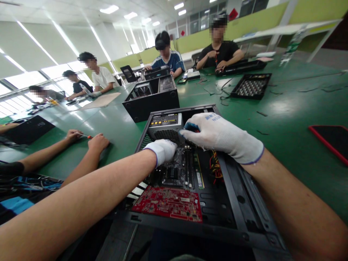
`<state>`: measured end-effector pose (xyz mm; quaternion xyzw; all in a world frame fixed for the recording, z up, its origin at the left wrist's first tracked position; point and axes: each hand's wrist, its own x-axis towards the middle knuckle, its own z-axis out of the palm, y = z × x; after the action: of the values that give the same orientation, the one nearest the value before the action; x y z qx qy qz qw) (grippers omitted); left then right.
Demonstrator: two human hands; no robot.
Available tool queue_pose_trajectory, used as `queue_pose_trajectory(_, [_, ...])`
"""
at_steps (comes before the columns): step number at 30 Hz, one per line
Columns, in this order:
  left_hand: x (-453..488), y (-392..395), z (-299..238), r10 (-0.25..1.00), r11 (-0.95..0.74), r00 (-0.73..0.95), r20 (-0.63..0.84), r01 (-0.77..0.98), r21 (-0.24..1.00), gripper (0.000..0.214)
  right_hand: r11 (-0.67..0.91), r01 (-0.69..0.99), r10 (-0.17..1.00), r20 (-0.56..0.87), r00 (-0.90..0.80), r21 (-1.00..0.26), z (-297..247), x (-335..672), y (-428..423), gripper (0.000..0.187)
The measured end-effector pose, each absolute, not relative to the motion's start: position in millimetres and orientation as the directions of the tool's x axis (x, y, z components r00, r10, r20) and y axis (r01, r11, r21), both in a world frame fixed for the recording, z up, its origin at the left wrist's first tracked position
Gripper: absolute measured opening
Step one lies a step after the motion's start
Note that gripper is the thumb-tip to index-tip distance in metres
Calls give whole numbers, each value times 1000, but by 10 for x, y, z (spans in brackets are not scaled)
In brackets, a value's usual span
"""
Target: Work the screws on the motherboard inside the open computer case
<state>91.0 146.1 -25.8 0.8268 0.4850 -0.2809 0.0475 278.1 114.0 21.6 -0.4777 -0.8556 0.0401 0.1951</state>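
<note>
An open black computer case [239, 188] lies on the green table in front of me. Inside it are a motherboard [176, 170], a red circuit card [170, 203], a power supply [165, 125] at the far end and a bundle of coloured wires [215, 166]. My left hand [161, 150], in a white glove, is curled closed and rests on the motherboard; what its fingers hold is hidden. My right hand [220, 136], also gloved, is closed around a blue-handled tool [191, 127] just over the board beside the power supply.
A second open case [150, 96] stands beyond mine. A black parts tray [251, 86] lies at the back right, and a red-edged black panel [330, 139] at the right. A neighbour's bare hands [87, 139] hold a small screwdriver at my left. Several people sit along the table's far side.
</note>
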Motion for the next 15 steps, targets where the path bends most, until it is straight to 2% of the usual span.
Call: queue_pose_trajectory(15, [896, 1470, -282, 781, -522, 372, -502, 829, -198, 46, 573, 772, 812, 317, -490, -273, 217, 2796, 1142, 38])
